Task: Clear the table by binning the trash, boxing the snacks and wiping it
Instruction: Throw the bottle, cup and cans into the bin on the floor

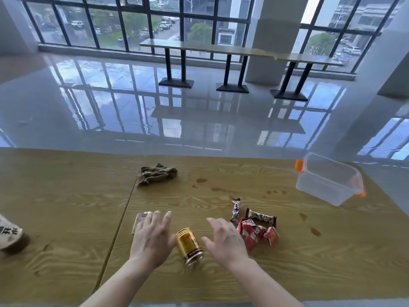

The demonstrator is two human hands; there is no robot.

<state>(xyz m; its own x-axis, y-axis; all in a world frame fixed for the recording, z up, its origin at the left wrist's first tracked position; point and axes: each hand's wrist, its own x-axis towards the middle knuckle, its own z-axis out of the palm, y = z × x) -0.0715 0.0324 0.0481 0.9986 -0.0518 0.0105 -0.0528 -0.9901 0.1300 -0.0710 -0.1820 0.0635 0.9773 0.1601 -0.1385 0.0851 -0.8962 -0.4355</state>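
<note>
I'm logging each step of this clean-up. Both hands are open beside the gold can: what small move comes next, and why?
Probably curl the right hand round the gold can: it sits on the table between that hand and the left hand, both open and gripping nothing, and is likely trash to bin.

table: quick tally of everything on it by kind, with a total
gold can: 1
cloth: 1
clear box: 1
paper cup: 1
dark snack bars: 2
red snack packets: 2
flat packet: 1
total: 9
</note>
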